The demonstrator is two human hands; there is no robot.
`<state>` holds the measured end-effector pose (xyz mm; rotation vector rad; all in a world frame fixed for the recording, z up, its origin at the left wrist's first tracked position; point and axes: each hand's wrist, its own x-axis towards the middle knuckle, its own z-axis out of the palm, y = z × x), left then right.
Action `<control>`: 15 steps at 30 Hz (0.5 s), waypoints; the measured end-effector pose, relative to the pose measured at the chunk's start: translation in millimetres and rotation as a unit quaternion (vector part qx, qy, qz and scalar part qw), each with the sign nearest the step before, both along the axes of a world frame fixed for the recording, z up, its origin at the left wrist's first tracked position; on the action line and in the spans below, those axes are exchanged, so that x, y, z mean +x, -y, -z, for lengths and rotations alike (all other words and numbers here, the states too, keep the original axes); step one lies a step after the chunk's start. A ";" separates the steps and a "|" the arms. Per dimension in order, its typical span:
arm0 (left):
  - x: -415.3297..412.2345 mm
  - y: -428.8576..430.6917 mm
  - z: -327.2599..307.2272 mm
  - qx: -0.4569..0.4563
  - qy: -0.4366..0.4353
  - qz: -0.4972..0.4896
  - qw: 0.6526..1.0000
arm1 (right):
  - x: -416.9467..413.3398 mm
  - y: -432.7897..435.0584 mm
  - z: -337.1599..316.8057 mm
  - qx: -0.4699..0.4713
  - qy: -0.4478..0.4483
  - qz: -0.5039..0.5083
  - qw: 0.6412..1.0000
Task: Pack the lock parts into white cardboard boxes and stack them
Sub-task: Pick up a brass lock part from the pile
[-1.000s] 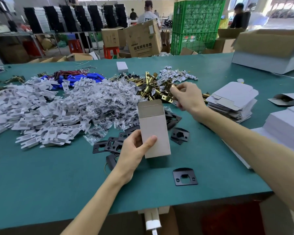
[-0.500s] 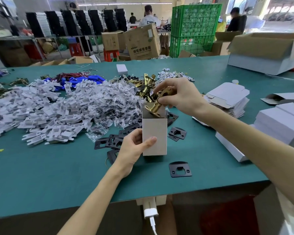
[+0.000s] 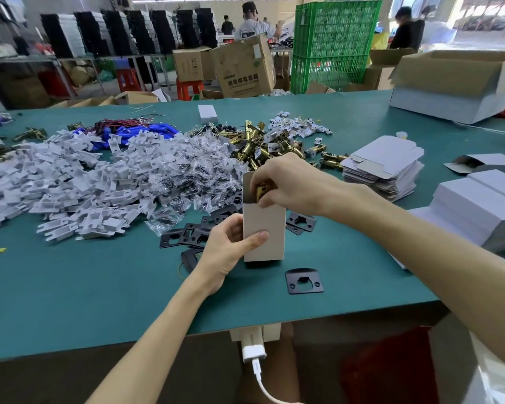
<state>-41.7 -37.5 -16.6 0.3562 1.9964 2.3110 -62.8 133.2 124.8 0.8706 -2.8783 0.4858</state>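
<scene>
Left hand (image 3: 226, 247) grips upright white box (image 3: 264, 231); right hand (image 3: 286, 185) above it pinches brass latch (image 3: 263, 190) at box mouth.

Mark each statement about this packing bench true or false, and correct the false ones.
1. The left hand holds the white box upright. True.
2. The right hand is empty. False: its fingers pinch a brass latch at the box's open top.
3. One black plate lies alone on the table, nearer the person than the box. True.
4. The stack of flat box blanks lies left of the box. False: it lies to the right.
</scene>
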 end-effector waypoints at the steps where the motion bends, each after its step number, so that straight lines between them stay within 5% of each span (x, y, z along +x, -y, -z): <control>1: 0.3 0.1 -0.1 0.001 0.000 -0.001 1.000 | 0.3 1.2 -0.3 0.010 -0.001 0.005 1.000; 15: 1.8 0.2 -1.1 0.005 -0.002 0.024 1.000 | 10.5 24.9 -5.4 0.045 -0.023 0.056 0.997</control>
